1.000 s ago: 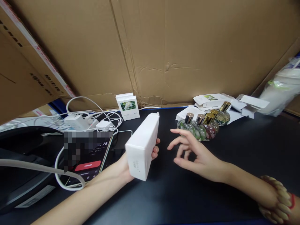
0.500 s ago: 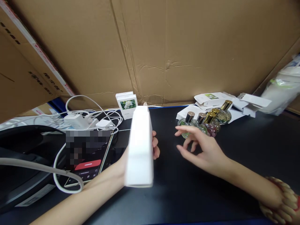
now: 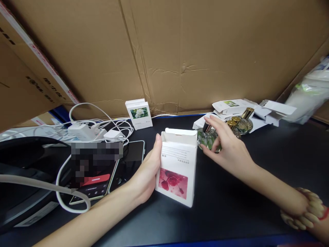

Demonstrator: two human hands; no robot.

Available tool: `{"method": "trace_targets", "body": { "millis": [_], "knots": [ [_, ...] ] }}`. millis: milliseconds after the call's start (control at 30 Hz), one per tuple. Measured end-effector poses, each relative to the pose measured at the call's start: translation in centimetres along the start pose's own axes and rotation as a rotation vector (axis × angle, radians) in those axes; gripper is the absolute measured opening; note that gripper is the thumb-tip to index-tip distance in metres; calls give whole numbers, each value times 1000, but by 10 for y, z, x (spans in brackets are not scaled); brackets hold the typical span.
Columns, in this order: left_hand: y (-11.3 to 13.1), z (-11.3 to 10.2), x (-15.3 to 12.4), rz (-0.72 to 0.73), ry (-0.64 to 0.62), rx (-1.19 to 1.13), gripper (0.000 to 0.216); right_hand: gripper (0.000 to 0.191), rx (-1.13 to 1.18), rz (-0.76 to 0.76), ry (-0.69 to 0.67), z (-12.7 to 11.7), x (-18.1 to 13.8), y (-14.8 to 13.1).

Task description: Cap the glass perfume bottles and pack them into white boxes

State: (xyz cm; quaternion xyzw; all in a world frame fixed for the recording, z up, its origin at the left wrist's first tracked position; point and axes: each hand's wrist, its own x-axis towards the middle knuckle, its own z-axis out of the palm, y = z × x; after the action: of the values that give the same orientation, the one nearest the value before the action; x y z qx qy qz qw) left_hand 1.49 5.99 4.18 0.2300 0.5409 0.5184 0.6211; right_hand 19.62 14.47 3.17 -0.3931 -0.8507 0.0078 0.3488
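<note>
My left hand (image 3: 147, 171) grips a white carton (image 3: 177, 166) with a red rose picture on its front. The carton stands tilted on the black table (image 3: 231, 206) with its top flap up. My right hand (image 3: 227, 145) reaches over a row of small glass perfume bottles (image 3: 238, 124). Its fingers close round the nearest bottle (image 3: 205, 139), a clear one with a silver cap and green inside. A beaded bracelet (image 3: 303, 211) is on my right wrist.
A second white carton with a white flower (image 3: 139, 114) stands at the back by the cardboard wall (image 3: 180, 51). Flattened white cartons (image 3: 246, 108) lie behind the bottles. Phones (image 3: 102, 171), chargers and white cables (image 3: 87, 128) fill the left; a plastic bag (image 3: 307, 94) sits far right.
My left hand has turned the carton from end-on to upright, so its rose face now shows. My right hand has moved back and closed on the nearest bottle.
</note>
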Motion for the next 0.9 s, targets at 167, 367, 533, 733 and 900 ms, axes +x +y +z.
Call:
{"method": "trace_targets", "body": {
  "millis": [167, 367, 533, 733, 900],
  "knots": [
    [5, 1, 1, -9, 191, -92, 47, 55, -104, -18, 186, -10, 6, 5],
    [9, 6, -2, -94, 245, -162, 40, 30, 63, -170, 469, -37, 20, 26],
    [6, 9, -5, -44, 209, -144, 41, 17, -136, 12, 493, -48, 31, 52],
    [6, 8, -6, -65, 128, -108, 41, 16, -187, -143, 288, -34, 35, 75],
    [6, 6, -5, 53, 78, -40, 40, 22, -190, -203, 221, -32, 32, 70]
  ]
}}
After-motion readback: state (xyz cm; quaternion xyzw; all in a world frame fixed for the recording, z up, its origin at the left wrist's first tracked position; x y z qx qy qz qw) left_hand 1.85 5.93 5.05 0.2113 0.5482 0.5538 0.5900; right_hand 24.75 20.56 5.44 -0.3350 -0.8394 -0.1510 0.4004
